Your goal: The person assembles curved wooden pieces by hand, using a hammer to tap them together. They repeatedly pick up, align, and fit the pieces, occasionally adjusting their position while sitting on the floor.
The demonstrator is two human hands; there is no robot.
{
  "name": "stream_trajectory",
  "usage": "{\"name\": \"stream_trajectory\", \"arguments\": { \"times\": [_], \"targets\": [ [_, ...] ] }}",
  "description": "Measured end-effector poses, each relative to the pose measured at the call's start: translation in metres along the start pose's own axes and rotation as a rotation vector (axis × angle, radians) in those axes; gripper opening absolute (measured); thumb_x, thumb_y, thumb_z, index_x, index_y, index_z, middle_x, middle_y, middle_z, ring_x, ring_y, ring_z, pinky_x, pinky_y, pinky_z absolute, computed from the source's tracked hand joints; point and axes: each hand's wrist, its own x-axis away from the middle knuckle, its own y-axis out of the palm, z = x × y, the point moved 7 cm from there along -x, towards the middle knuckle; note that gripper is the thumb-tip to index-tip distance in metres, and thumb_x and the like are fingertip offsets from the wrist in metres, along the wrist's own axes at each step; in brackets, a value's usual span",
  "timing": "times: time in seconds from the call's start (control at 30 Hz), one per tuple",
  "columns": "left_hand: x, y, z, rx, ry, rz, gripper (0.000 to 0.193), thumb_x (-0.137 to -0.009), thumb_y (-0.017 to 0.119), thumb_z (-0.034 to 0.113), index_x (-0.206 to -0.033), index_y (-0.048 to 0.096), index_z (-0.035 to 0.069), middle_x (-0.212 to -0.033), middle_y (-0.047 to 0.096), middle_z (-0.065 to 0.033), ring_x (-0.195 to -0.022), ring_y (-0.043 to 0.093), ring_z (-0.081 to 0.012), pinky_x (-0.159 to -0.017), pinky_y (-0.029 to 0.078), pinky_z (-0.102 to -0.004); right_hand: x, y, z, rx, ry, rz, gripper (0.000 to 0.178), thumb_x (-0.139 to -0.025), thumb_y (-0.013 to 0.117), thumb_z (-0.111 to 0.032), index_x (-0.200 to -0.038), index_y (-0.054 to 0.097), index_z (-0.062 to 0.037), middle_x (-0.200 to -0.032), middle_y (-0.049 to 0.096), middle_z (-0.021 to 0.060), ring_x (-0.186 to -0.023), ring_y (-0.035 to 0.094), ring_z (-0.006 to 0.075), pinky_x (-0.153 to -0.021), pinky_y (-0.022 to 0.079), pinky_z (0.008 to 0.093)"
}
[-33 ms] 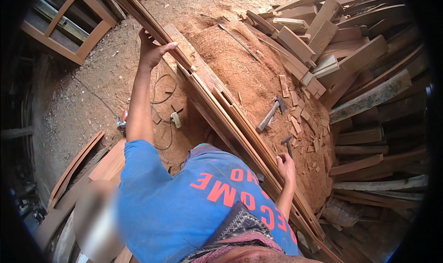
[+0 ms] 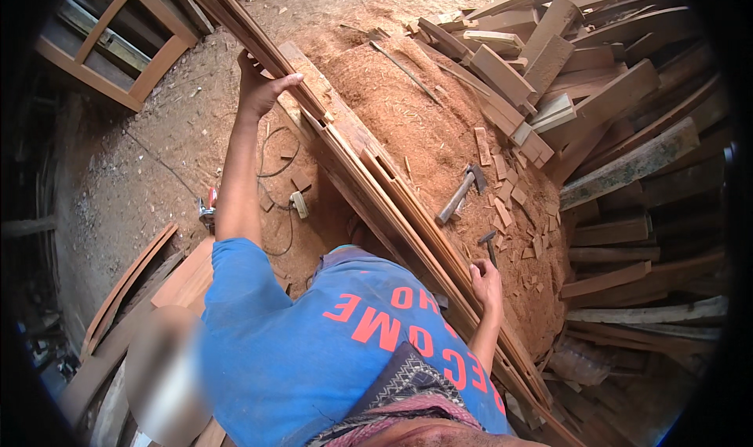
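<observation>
My left hand (image 2: 263,92) is closed round the edge of long, grooved brown wooden strips (image 2: 286,74), its thumb laid over the top. These strips run slantwise from the far left to the near right, along a wooden beam (image 2: 349,121). A rectangular slot (image 2: 378,163) is cut in one piece near the middle. Beside the strips, at the near right, my right hand (image 2: 488,284) is closed on the handle of a small hammer (image 2: 488,239). The hammer's dark head points away from me; the lower handle is hidden by the hand.
Another hammer (image 2: 459,198) lies on the sawdust among wood offcuts (image 2: 506,188). A large stack of boards (image 2: 600,102) fills the right side. At left are a wooden frame (image 2: 133,51), a power cord (image 2: 274,153) and a red-and-silver tool (image 2: 207,204). Curved boards (image 2: 125,282) lie near left.
</observation>
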Motion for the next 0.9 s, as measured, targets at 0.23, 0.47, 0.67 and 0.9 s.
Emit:
{"name": "stream_trajectory", "arguments": {
  "times": [0.23, 0.47, 0.67, 0.9],
  "targets": [
    [0.001, 0.012, -0.01, -0.051, -0.096, -0.076, 0.125, -0.06, 0.104, 0.026, -0.152, 0.025, -0.003, -0.138, 0.051, -0.0246, -0.13, 0.058, -0.0372, -0.103, 0.06, -0.0447, -0.005, -0.001, -0.007, -0.059, 0.042, -0.021, 0.03, -0.098, 0.069, -0.026, -0.117, 0.073, -0.0027, -0.109, 0.077, 0.0234, -0.107, 0.074, 0.0386, -0.093, 0.056, 0.0454],
    [0.0, 0.018, -0.008, -0.157, -0.045, -0.099, 0.125, -0.062, 0.103, 0.026, -0.154, 0.023, -0.003, -0.14, 0.051, -0.0251, -0.13, 0.058, -0.0379, -0.106, 0.059, -0.0446, -0.007, -0.002, 0.001, -0.034, 0.012, 0.052, 0.026, -0.099, 0.068, -0.022, -0.111, 0.072, 0.0017, -0.098, 0.076, 0.0198, -0.092, 0.074, 0.0291, -0.087, 0.057, 0.0394],
    [-0.009, 0.023, -0.023, -0.169, -0.002, -0.131, 0.126, -0.063, 0.102, 0.024, -0.156, 0.021, -0.002, -0.14, 0.052, -0.023, -0.131, 0.058, -0.0363, -0.107, 0.058, -0.0457, -0.02, -0.004, -0.011, -0.077, -0.046, 0.063, 0.025, -0.099, 0.068, -0.02, -0.111, 0.072, 0.0018, -0.097, 0.076, 0.0191, -0.091, 0.074, 0.0253, -0.086, 0.057, 0.0378],
    [0.013, 0.052, -0.04, -0.271, 0.112, -0.179, 0.129, -0.063, 0.103, 0.029, -0.157, 0.019, 0.002, -0.147, 0.048, -0.0237, -0.135, 0.055, -0.0363, -0.115, 0.051, -0.0473, -0.014, -0.002, -0.005, -0.083, -0.001, 0.048, 0.027, -0.099, 0.069, -0.023, -0.113, 0.073, -0.0004, -0.103, 0.077, 0.0207, -0.096, 0.074, 0.0304, -0.088, 0.057, 0.0409]
  ]
}}
